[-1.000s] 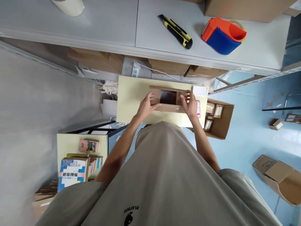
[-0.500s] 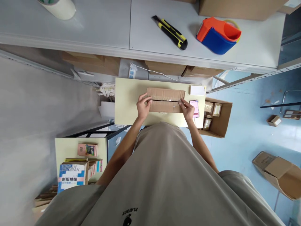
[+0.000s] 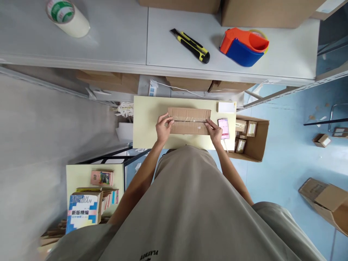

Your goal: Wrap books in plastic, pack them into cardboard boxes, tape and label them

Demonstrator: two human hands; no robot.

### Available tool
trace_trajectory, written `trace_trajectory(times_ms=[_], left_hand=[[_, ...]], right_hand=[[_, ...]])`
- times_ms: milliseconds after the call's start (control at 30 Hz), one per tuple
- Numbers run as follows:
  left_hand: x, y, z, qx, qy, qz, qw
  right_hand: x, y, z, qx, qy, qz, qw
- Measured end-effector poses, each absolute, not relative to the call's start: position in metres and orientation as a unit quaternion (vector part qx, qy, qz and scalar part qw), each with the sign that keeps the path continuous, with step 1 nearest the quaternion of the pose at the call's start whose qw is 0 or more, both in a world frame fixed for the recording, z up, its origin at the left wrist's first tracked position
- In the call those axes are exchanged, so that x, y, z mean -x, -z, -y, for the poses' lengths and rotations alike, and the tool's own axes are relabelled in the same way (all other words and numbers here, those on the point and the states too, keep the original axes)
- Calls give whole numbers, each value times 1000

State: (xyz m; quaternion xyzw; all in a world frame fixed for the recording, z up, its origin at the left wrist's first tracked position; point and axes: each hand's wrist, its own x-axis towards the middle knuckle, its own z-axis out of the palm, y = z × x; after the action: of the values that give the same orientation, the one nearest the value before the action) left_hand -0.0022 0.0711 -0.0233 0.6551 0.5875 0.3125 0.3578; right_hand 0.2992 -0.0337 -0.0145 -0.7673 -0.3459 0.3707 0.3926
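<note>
A long flat cardboard box (image 3: 189, 120) lies on a pale yellow table (image 3: 148, 116) below me, its two top flaps folded shut with a seam along the middle. My left hand (image 3: 163, 127) presses on the box's left end, fingers curled onto the flaps. At the right end my right hand (image 3: 214, 130) holds the flaps down. A phone with a pink screen (image 3: 224, 128) lies just right of the box, and a white card (image 3: 226, 106) sits beyond it.
A grey shelf (image 3: 130, 43) above carries a tape roll (image 3: 66, 14), a yellow-black utility knife (image 3: 190, 45) and an orange-blue tape dispenser (image 3: 243, 46). An open carton of small packets (image 3: 251, 137) stands right of the table. Books (image 3: 84, 204) are stacked lower left. More cartons (image 3: 324, 203) lie on the blue floor.
The box was open with a dark item showing inside; both hands have folded its flaps shut and now hold them down at the two ends.
</note>
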Motion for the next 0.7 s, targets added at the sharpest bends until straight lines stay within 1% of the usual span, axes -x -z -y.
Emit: trace_trajectory(times_ms=[67, 133, 233, 333, 433, 500, 567, 633, 700], left_hand=[[5, 16, -70, -674, -293, -586, 341], [3, 2, -74, -699, -287, -581, 302], [-17, -31, -92, -727, -320, -548, 261], [-63, -73, -124, -743, -372, -480, 283], [-124, -117, -157, -739, -431, -409, 318], [-162, -142, -172, -738, -458, -371, 327], [-192, -160, -178, -745, -469, -341, 330], [-210, -168, -176, -754, -473, -313, 332], [-216, -167, -168, -753, -471, -297, 349]], right_hand=[[-302, 9, 38, 755, -371, 378, 387], [-311, -5, 38, 750, -339, 432, 369], [-342, -46, 18, 751, -219, 516, 348], [-388, -102, -33, 730, -89, 588, 336], [-433, -145, -107, 696, -6, 646, 313], [-456, -154, -159, 676, 8, 674, 298], [-471, -148, -203, 664, -4, 690, 290], [-480, -136, -233, 657, -11, 694, 294], [-483, -128, -245, 661, -13, 688, 298]])
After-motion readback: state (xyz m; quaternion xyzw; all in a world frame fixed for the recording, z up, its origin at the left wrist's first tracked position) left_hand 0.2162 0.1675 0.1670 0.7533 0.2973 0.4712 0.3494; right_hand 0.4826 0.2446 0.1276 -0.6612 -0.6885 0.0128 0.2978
